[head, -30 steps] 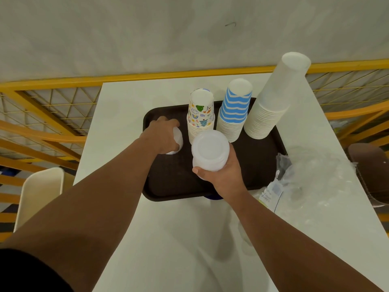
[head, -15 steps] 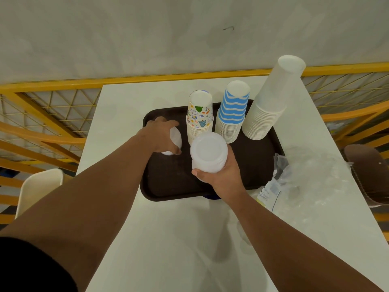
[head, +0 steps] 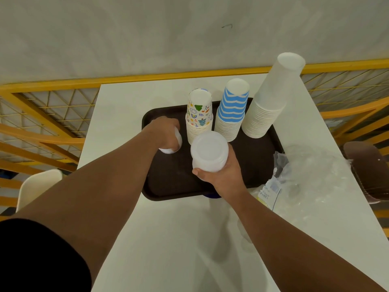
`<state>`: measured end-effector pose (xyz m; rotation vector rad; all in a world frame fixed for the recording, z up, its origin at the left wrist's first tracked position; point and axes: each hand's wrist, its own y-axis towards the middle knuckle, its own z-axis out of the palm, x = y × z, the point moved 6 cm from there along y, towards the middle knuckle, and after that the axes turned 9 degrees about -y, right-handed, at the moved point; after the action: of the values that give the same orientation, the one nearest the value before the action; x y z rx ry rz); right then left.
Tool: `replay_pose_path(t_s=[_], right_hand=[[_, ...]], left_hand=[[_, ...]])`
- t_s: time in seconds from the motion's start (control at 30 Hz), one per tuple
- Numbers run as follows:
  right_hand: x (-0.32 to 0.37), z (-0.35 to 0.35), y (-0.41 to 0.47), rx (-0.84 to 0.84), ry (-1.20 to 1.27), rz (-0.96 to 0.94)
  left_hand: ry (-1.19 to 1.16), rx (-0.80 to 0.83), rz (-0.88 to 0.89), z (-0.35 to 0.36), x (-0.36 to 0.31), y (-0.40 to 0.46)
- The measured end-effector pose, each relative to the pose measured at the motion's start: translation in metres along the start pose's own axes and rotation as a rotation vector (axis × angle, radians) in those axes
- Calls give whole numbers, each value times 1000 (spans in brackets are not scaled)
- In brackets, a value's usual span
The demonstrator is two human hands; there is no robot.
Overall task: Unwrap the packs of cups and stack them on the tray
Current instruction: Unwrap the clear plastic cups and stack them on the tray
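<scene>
No wording can be read. A paper label [head: 271, 191] inside the clear plastic wrapping [head: 311, 175], at the right of the frame just beside the tray [head: 261, 165], carries blue print too small and blurred to make out. The patterned cups [head: 199, 114] show drawings only, no letters.

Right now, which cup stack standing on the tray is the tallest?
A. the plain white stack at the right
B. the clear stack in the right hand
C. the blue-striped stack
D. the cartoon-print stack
A: the plain white stack at the tray's right end rises well above the blue-striped stack and the cartoon-print stack; the right hand grips its clear stack near the tray's front.
</scene>
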<state>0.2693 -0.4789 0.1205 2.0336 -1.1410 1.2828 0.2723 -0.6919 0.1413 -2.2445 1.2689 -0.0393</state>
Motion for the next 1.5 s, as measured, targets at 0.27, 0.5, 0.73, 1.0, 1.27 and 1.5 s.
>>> replay_pose_path(t_s=[0.27, 0.5, 0.73, 1.0, 1.27, 1.5], right_hand=[[1, 0, 2, -13, -12, -8], [3, 2, 2, -41, 14, -20], [9, 6, -1, -19, 71, -3], [1, 15, 3, 50, 163, 163], [3, 19, 4, 73, 125, 202], [13, 8, -6, 82, 139, 99]], left_hand=[[60, 8, 20, 0, -2, 0], [-53, -32, -21, -38, 11, -37], [-333, -408, 228, -87, -28, -142], [-132, -181, 396, -48, -85, -153], [-101, -159, 394, -38, -91, -149], [-109, -221, 401, -44, -89, -152]])
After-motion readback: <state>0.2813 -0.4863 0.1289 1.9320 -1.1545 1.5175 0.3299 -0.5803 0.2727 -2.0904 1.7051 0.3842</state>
